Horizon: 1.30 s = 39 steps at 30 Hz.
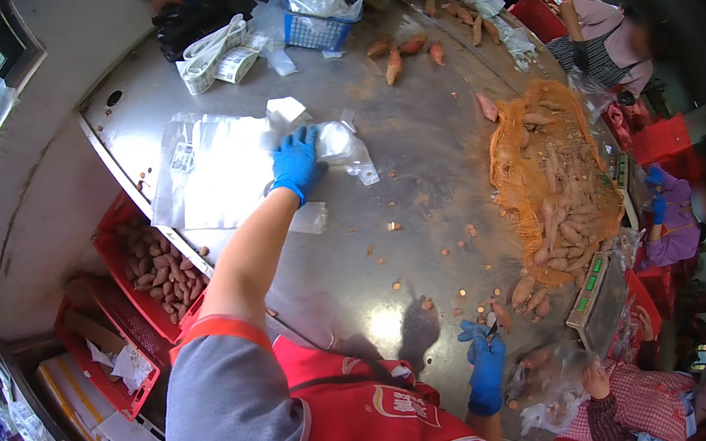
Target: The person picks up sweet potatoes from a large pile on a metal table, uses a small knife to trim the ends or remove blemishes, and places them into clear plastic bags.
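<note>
My left hand (297,164), in a blue glove, rests palm down at the edge of a stack of clear plastic bags (219,171), fingers spread. Beside it lies a crumpled clear bag (343,145). Nearer my body, my right hand (487,363), gloved in blue too, grips what looks like a small knife (492,329); most of its handle is hidden by the fingers. Just past that hand is a sweet potato (503,316) on the metal table (333,270). An orange mesh sack (511,179) lies spread out to the right, with many sweet potatoes (571,225) on it.
A digital scale (598,302) stands at the right, near a co-worker's hand (595,381) at a clear bag of sweet potatoes (540,373). A blue basket (321,27) and label rolls (218,57) sit at the back. Red crates (115,242) flank the table's left edge.
</note>
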Available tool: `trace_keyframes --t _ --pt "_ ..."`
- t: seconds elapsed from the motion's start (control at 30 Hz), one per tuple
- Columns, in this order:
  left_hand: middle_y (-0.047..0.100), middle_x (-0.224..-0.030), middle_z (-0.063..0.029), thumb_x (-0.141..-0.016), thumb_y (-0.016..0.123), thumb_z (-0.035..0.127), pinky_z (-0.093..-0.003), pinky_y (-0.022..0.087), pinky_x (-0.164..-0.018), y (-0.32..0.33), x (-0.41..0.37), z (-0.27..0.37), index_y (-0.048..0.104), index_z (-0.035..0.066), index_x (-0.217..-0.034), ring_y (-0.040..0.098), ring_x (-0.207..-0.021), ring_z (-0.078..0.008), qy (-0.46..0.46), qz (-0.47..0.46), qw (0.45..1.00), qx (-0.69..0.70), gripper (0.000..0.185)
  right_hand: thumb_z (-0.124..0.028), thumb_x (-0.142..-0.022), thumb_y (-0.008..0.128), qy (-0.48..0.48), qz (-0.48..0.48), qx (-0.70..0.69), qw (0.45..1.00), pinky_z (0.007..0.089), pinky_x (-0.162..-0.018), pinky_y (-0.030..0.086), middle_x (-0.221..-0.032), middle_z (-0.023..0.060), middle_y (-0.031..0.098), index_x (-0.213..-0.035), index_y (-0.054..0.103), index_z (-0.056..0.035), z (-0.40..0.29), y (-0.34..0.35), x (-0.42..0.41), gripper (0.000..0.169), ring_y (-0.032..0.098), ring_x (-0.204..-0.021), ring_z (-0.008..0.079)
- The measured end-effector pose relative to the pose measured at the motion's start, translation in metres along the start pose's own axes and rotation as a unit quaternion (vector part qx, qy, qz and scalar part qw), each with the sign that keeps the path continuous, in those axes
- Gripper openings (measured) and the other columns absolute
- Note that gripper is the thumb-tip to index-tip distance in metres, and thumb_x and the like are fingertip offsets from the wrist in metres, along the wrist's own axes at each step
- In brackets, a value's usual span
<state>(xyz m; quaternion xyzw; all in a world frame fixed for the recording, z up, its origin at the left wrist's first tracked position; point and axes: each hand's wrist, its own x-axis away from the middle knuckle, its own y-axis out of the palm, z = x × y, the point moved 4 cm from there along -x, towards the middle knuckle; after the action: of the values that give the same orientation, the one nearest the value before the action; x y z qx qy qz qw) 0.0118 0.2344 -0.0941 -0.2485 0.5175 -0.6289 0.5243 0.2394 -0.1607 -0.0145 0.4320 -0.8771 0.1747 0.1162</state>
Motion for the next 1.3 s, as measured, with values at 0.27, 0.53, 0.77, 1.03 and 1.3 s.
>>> trace_keyframes --t 0.27,0.53,0.77,1.03,1.3 --pt "0.06 -0.087 -0.0039 -0.082 0.058 0.028 -0.0266 0.045 -0.07 -0.029 0.017 0.101 0.057 -0.002 -0.1 0.054 -0.077 -0.0105 -0.052 -0.262 0.707 0.655 0.035 -0.016 -0.086 0.047 0.02 0.052 -0.008 0.998 0.017 -0.038 0.02 -0.07 0.001 0.059 -0.095 0.059 -0.0001 0.026 -0.016 0.022 0.023 0.029 -0.042 0.0007" --pt "0.044 -0.121 -0.004 -0.086 0.052 0.022 -0.0286 0.031 -0.096 -0.032 0.149 0.18 0.036 0.003 -0.126 0.041 -0.11 -0.0141 0.019 -0.469 0.597 0.65 0.047 -0.013 -0.079 0.058 -0.045 -0.054 -0.187 0.98 0.0182 -0.049 0.038 -0.076 -0.0016 0.05 -0.104 0.049 -0.0041 -0.003 0.038 -0.042 0.029 0.044 -0.057 0.0064" --pt "0.04 -0.126 -0.0096 -0.078 0.061 0.022 -0.0328 0.028 -0.099 -0.034 0.19 0.199 0.026 0.004 -0.131 0.036 -0.118 -0.02 -0.041 -0.471 0.327 0.819 0.066 -0.019 -0.086 0.047 0.054 -0.087 -0.494 0.863 0.0276 -0.082 0.043 -0.112 0.0078 0.047 -0.119 0.039 -0.0061 -0.018 0.038 -0.04 0.036 0.049 -0.098 0.0155" --pt "0.059 -0.077 -0.0002 -0.082 0.057 0.015 -0.0219 0.042 -0.058 0.0 0.164 0.146 0.061 0.005 -0.091 0.053 -0.067 -0.0078 -0.136 -0.306 0.615 0.714 0.014 -0.029 -0.085 0.046 0.072 -0.036 -0.466 0.881 0.0253 -0.05 0.036 -0.083 0.0026 0.054 -0.111 0.049 -0.0079 0.051 -0.034 -0.043 0.033 0.042 -0.055 0.0119" --pt "0.058 -0.08 -0.0012 -0.078 0.061 0.011 -0.023 0.042 -0.065 0.004 0.108 0.082 0.059 -0.001 -0.09 0.049 -0.069 -0.0091 -0.087 -0.191 0.821 0.531 0.017 -0.026 -0.086 0.048 0.159 0.06 -0.421 0.891 0.0242 -0.042 0.029 -0.06 -0.001 0.042 -0.084 0.051 -0.0097 0.117 -0.031 -0.019 0.017 0.036 -0.046 0.0098"
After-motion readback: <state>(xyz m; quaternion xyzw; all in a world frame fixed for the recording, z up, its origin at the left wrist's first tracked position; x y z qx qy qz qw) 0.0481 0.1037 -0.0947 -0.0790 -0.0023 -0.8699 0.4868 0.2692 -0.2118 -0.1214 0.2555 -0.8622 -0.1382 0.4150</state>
